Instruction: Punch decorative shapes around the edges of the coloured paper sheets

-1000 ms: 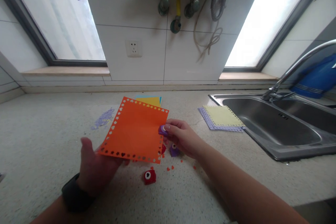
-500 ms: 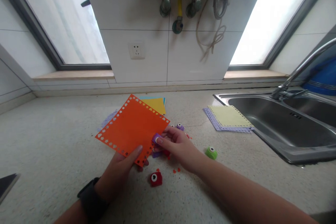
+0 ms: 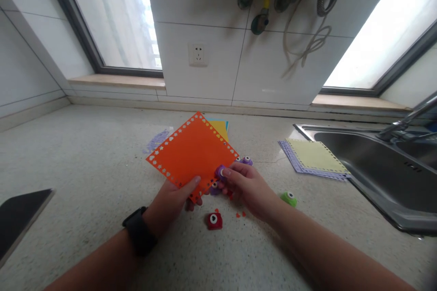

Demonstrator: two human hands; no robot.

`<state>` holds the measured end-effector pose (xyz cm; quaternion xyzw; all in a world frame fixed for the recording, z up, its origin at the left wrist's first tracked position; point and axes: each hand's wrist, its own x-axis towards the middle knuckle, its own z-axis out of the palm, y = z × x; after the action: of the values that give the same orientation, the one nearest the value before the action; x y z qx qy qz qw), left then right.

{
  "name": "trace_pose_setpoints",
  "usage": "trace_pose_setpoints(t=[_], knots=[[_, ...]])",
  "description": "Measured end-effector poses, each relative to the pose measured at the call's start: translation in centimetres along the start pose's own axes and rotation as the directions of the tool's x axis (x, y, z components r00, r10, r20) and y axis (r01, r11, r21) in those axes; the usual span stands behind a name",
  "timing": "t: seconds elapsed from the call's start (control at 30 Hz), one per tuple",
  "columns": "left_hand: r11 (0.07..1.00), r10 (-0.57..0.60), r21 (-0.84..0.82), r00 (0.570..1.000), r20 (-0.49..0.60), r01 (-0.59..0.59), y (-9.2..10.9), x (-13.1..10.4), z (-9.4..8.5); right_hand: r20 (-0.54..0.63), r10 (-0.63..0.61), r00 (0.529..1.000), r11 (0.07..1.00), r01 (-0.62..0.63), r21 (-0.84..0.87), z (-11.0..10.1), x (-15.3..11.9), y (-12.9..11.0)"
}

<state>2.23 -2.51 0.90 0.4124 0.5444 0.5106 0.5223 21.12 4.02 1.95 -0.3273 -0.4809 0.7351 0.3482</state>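
Note:
My left hand pinches the near corner of an orange sheet of paper, thumb on top and fingers beneath. Small shapes are punched along the sheet's edges. A purple craft punch is gripped in my right hand at the sheet's right-hand near edge, thumb on its button. Another purple punch shows just below that edge, and more purple punches sit behind my right hand. On the counter in front lies a red punch; a green punch rests beside my right forearm.
Yellow and blue paper lies behind the orange sheet. Punched pale yellow paper rests on purple sheets near the steel sink. Orange scraps dot the counter. A dark flat object is at the left edge.
The whole view has shifted, so things appear further right and more of the dark object shows. Both hands keep their hold on the orange sheet and the purple punch.

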Motion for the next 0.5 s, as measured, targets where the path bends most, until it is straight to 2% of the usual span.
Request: trace_pose_setpoints(t=[0.5], knots=[[1.0, 0.024, 0.021, 1.0, -0.005, -0.023, 0.03, 0.1, -0.05, 0.026, 0.004, 1.0, 0.999, -0.003, -0.041, -0.01, -0.08, -0.34]])
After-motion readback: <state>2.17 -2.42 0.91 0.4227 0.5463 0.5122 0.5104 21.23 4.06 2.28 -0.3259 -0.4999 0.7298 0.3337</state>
